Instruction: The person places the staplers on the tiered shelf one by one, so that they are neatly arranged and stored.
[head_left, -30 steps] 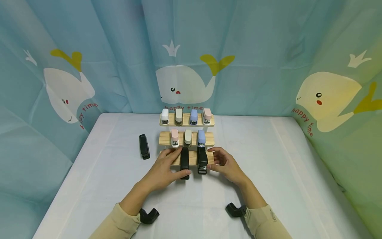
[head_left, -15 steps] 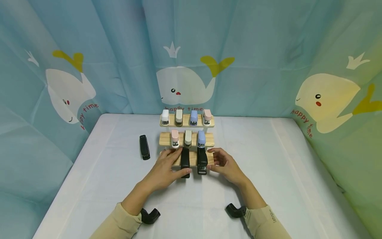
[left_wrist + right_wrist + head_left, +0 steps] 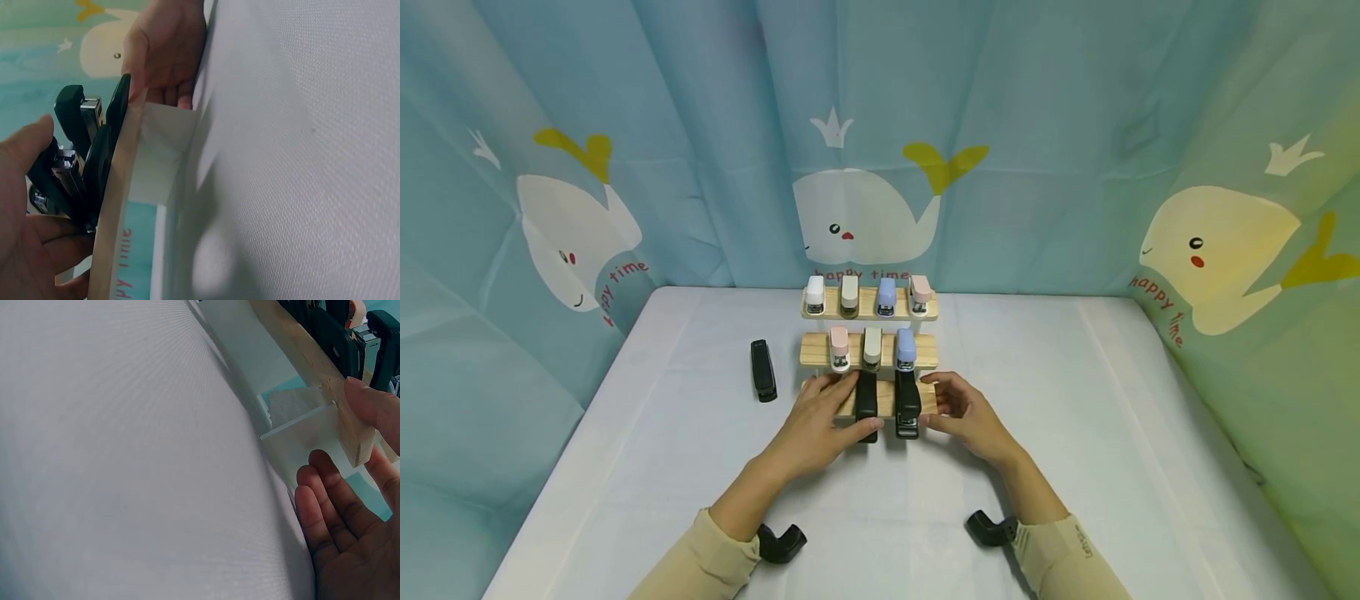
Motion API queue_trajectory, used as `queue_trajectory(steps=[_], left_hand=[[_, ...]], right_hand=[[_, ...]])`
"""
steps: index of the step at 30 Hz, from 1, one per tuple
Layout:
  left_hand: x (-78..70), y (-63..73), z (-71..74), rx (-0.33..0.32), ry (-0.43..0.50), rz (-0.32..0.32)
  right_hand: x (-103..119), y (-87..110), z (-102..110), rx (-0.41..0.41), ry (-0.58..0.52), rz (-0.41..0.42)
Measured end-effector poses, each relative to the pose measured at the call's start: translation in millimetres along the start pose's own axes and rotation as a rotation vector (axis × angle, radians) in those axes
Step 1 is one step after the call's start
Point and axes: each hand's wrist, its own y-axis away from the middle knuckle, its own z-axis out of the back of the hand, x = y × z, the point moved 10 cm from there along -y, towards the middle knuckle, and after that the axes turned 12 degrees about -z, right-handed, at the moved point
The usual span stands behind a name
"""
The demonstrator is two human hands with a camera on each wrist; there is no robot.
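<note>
In the head view, my left hand (image 3: 811, 427) holds a black stapler (image 3: 867, 395) on the bottom board of a three-step wooden display rack (image 3: 886, 402). The thumb lies at its front end and the fingers reach along its left side and back. A second black stapler (image 3: 908, 395) stands just right of it, its front jutting past the board. My right hand (image 3: 976, 423) is at the board's right end. In the right wrist view, its thumb (image 3: 369, 403) presses the board (image 3: 350, 425), with the index finger on the other side and the other fingers loosely curved below.
Small staplers in pink, cream and blue (image 3: 906, 348) stand on the middle board, and several more, including a white one (image 3: 815, 295), on the top board. Another black stapler (image 3: 763, 370) lies on the white table (image 3: 1075, 433) left of the rack. A whale-print curtain (image 3: 1037, 208) surrounds the table.
The black stapler in my left hand has slid slightly back and to the right on the bottom board. My right hand has stayed at the rack's right end.
</note>
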Motion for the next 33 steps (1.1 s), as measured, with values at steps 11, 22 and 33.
queue_trajectory(steps=[11, 22, 33], left_hand=[[-2.4, -0.8, -0.1, -0.032, -0.012, 0.01], [-3.6, 2.0, 1.2, -0.048, -0.033, -0.02], [-3.1, 9.4, 5.8, -0.057, -0.077, -0.05]], right_hand=[[0, 0.4, 0, -0.006, -0.007, 0.008], [2, 1.9, -1, 0.007, -0.017, 0.007], [2, 2.0, -1, -0.003, 0.003, 0.005]])
